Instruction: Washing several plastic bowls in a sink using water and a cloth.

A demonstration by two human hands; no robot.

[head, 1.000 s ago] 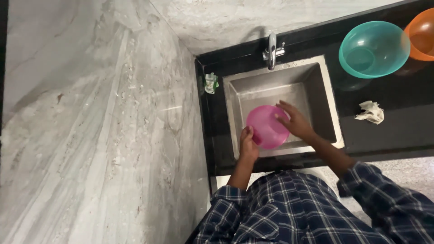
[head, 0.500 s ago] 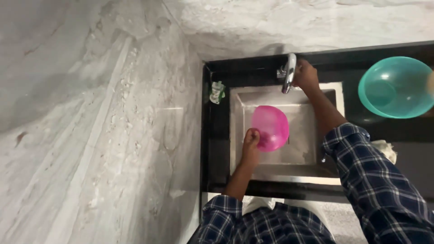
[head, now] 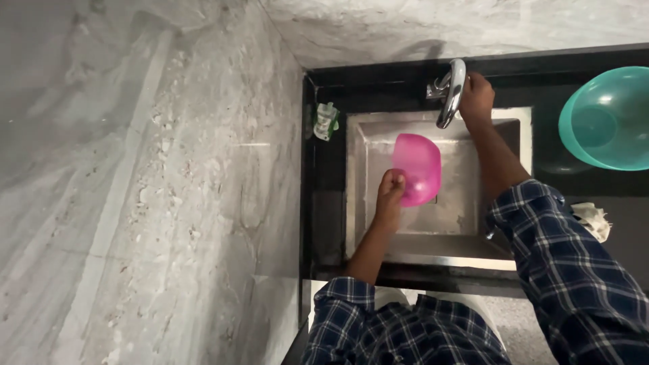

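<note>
Now: pink bowl held over the steel sink, other hand at the tap.
Left hand (head: 391, 191) grips the pink plastic bowl (head: 417, 168) by its rim above the sink (head: 466, 230); right hand (head: 476, 96) is clasped on the chrome faucet (head: 451, 91). A teal bowl (head: 605, 118) sits on the black desk (head: 608, 203).

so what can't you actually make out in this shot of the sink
Head view only:
- Water: whether any runs from the tap is too faint to tell.
- Right hand: its grip on the tap handle is hidden behind the spout.
- Pink bowl: the left hand covers part of its rim.
- Teal bowl: cut off by the right edge.
- White crumpled thing on the counter: partly behind the sleeve, too small to identify.
- Small green-white item beside the sink: too small to identify.
</note>
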